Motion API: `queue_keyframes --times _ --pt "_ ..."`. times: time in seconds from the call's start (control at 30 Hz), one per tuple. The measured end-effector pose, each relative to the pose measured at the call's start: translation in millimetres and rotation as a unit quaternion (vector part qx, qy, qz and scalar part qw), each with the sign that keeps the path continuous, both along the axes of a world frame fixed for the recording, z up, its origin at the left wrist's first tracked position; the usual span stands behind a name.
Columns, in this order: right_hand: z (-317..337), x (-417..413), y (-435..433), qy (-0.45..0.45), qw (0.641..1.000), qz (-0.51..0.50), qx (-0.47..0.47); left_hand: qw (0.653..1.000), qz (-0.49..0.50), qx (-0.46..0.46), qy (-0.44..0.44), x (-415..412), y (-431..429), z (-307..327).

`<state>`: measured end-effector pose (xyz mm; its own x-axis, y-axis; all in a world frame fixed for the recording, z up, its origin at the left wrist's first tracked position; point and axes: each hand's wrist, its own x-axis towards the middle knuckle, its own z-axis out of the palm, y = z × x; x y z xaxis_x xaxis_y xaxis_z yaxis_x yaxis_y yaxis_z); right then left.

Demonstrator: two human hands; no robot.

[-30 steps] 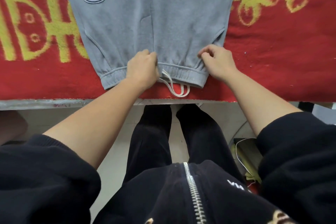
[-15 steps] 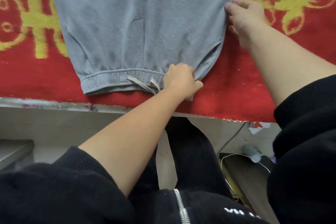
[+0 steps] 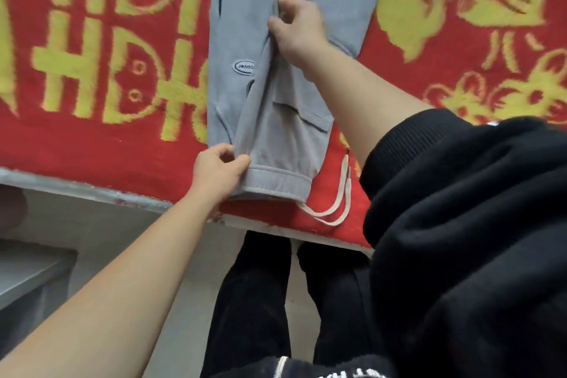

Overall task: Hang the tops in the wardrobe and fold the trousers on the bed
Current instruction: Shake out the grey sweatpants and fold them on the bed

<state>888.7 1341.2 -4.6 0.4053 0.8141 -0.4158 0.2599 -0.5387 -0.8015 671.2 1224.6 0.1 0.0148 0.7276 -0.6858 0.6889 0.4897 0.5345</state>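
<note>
Head view: I see grey trousers point(image 3: 242, 34) folded lengthwise mid-frame; my left hand point(image 3: 219, 173) pinches the waistband point(image 3: 276, 182), right hand point(image 3: 299, 31) pinches cloth higher up.

One head-worn wide-angle camera looks forward and steeply down, close over the near edge of the bed point(image 3: 92, 147) and the wearer's legs point(image 3: 248, 301).

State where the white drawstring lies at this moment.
In the head view, the drawstring trails on the red blanket just right of the grey trousers waistband, near the bed edge, beside the black sleeve.
</note>
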Motion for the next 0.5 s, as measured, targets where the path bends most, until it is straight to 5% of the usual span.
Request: queue_keyframes --times 0.27,0.5 --pt "-49 -98 44 -0.103 0.987 0.114 -0.046 0.993 0.003 -0.088 0.072 -50 23 -45" --pt "-54 -93 9 -0.046 0.985 0.163 -0.044 0.986 -0.052 -0.069 0.143 -40 18 -57"
